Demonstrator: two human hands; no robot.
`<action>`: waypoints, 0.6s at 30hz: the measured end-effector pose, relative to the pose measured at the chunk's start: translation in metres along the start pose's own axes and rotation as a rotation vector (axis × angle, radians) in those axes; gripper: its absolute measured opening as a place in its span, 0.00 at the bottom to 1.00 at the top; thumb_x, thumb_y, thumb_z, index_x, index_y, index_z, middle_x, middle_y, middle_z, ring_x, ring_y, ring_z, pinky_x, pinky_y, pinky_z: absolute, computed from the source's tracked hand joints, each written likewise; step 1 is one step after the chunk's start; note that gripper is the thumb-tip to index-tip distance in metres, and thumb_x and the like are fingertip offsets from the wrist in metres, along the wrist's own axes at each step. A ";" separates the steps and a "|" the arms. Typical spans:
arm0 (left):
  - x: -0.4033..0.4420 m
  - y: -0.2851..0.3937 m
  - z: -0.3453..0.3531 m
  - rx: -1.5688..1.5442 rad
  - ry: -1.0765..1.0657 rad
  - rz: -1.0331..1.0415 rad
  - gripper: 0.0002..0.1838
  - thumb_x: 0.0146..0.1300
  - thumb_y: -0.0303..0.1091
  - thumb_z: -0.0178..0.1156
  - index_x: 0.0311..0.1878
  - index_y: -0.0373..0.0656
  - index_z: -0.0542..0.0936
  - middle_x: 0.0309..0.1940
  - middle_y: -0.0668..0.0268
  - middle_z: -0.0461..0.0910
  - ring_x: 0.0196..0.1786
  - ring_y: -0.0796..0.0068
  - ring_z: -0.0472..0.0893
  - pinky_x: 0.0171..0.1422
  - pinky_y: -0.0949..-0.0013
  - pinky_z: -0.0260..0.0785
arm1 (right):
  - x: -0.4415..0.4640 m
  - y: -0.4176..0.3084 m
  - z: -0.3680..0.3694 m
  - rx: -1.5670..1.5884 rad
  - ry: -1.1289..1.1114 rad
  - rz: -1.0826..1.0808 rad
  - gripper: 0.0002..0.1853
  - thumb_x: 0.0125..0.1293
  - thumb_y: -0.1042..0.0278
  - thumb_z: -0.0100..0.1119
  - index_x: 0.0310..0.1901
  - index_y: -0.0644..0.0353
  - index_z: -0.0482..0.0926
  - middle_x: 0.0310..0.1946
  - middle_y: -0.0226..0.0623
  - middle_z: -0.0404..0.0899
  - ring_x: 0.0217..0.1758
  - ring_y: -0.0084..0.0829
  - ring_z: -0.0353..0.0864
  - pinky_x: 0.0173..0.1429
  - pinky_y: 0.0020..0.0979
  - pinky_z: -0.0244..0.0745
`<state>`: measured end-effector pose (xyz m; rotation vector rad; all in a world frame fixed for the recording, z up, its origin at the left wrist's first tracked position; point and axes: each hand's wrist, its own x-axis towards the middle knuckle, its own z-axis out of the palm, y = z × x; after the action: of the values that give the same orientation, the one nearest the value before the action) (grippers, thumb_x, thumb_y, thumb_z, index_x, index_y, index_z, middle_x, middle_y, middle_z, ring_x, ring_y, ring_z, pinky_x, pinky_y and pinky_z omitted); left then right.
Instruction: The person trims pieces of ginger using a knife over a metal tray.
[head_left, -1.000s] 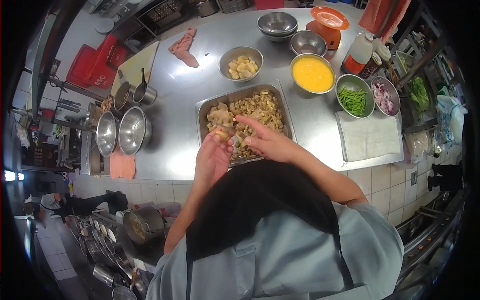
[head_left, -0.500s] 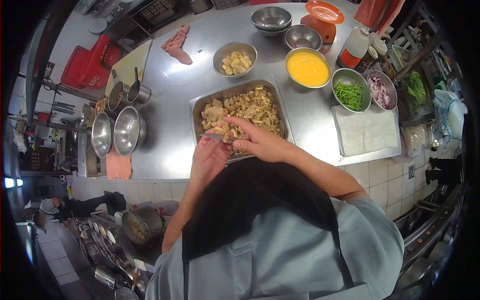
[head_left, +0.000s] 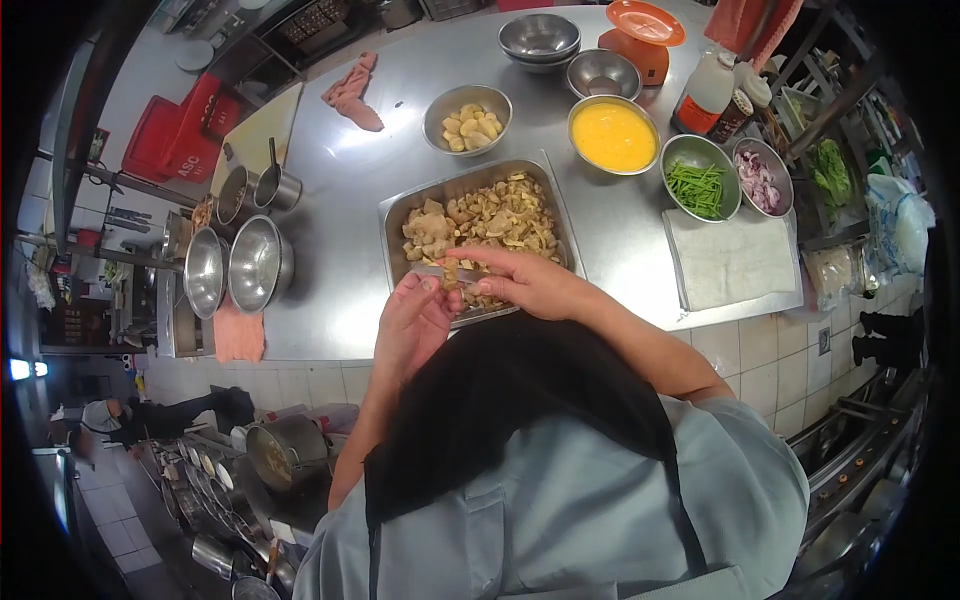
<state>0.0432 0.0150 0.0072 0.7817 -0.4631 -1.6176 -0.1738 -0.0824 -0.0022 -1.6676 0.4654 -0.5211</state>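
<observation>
My right hand (head_left: 525,280) is closed on a small knife (head_left: 432,270), its blade pointing left across my left fingertips. Pinched in my left hand (head_left: 412,318) is a small tan food piece (head_left: 452,272), touching the blade; its exact kind cannot be made out. Both hands are over the near side of a deep rectangular metal pan (head_left: 392,212). Inside the pan lie many chopped tan-yellow pieces (head_left: 512,215), with a paler, larger lump (head_left: 428,230) at the left. The knife handle is hidden in my right palm.
Beyond the pan stands a bowl of peeled pale pieces (head_left: 472,128). At right are yellow liquid (head_left: 613,138), cut green beans (head_left: 694,188), sliced red onion (head_left: 757,182) and a folded cloth (head_left: 730,262). Metal bowls (head_left: 258,262) stand left. An orange scale (head_left: 640,50) is at the back.
The knife blade has turned slightly and shifted right between my fingers. My left hand has tilted a little. The pan and bowls stay in place.
</observation>
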 end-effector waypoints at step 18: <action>0.009 -0.006 0.005 0.165 0.073 0.114 0.20 0.78 0.26 0.57 0.70 0.36 0.73 0.55 0.59 0.83 0.53 0.68 0.83 0.58 0.64 0.78 | -0.011 -0.021 -0.017 0.505 -0.044 0.382 0.21 0.87 0.61 0.42 0.76 0.49 0.68 0.25 0.23 0.69 0.22 0.15 0.64 0.25 0.22 0.62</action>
<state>0.0351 0.0073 0.0043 0.9183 -0.5842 -1.4534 -0.1919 -0.0863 0.0197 -1.0711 0.5527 -0.2850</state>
